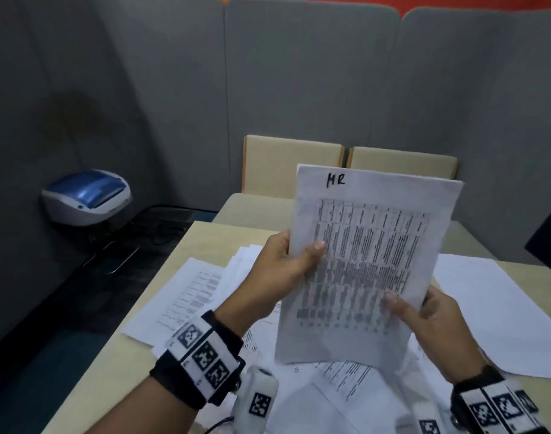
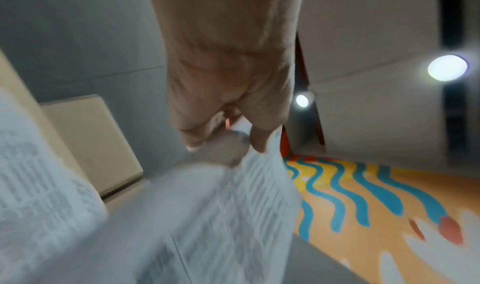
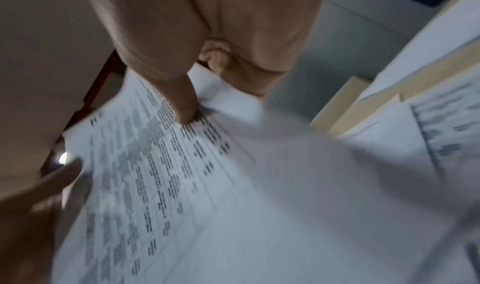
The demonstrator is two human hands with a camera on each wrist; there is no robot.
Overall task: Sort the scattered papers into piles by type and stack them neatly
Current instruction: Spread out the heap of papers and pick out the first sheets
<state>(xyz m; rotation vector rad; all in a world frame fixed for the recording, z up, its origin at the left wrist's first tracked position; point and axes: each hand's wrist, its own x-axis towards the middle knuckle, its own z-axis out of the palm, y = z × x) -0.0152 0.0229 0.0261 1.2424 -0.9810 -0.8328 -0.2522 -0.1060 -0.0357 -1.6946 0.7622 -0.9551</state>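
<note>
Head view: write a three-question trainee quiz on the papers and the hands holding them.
1. True or false: both hands hold the marked sheet clear of the table.
2. Which handwritten letters stand at the top of that sheet? A) HR B) IT C) PO
3. Fill in: the left hand grips the sheet's ____ edge, while the right hand holds its lower right corner.

Key: 1 true; 2 A; 3 left.
</note>
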